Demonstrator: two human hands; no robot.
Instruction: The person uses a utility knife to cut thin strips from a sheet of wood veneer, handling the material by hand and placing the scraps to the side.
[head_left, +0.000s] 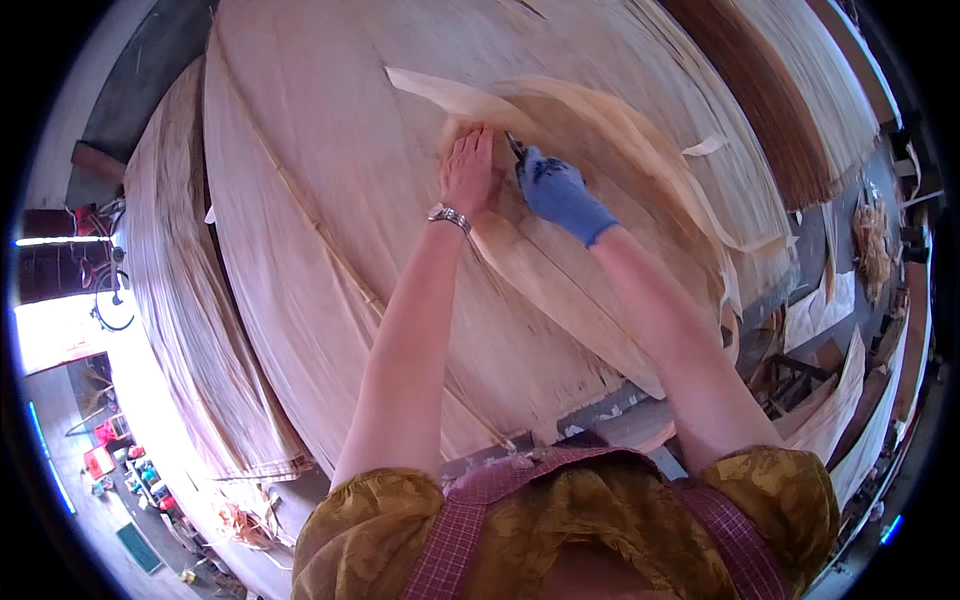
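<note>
Veneer (365,190) under flat left hand (469,178); gloved right hand (557,192) clamped on one dark tool (515,146).

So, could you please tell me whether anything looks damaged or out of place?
Yes: to the right of the gloved right hand, a pale wood-like strip bends in a loose curve across mostly flat sheets, with a small white scrap beyond it. The sheets' near edge also looks ragged.
</note>
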